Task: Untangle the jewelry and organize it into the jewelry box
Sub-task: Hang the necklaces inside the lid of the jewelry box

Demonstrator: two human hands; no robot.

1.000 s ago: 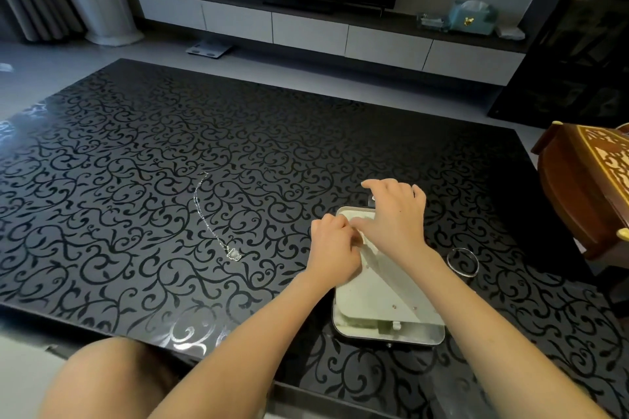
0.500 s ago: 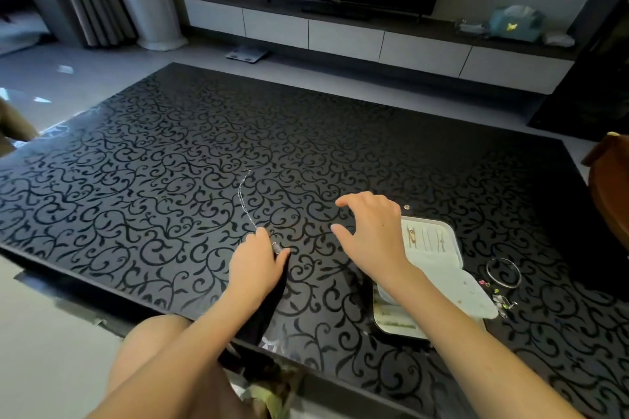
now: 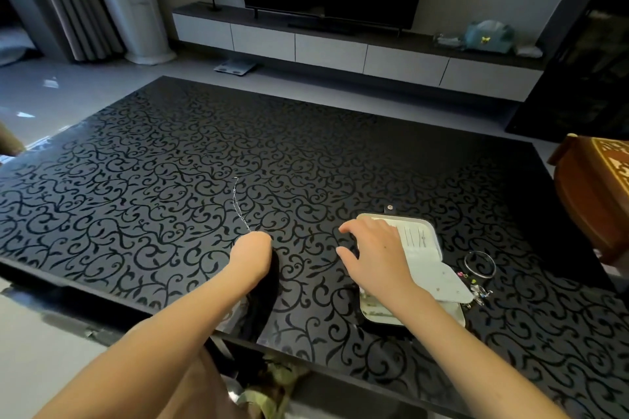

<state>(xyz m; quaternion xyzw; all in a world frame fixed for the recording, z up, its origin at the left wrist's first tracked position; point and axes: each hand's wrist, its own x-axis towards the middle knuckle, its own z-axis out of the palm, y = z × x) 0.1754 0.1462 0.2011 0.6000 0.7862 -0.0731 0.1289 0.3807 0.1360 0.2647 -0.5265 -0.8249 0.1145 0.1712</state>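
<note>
Left hand [image 3: 253,253] grip curled over near end of necklace [image 3: 238,206], chain stretched along bench [image 3: 153,163]. Right hand [image 3: 374,257] grip wide, over left edge of open jewelry box [image 3: 423,236].

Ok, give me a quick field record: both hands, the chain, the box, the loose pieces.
left hand: covers near end of thin silver chain necklace; fingers hidden, grip unclear
right hand: fingers spread, loosely bent, holding nothing, at box's left edge
chain: stretched out on black scroll-patterned table, running away from left hand
white rounded jewelry box: open
silver bangle: on table, right of box
small coloured charms: by box's right edge
</note>
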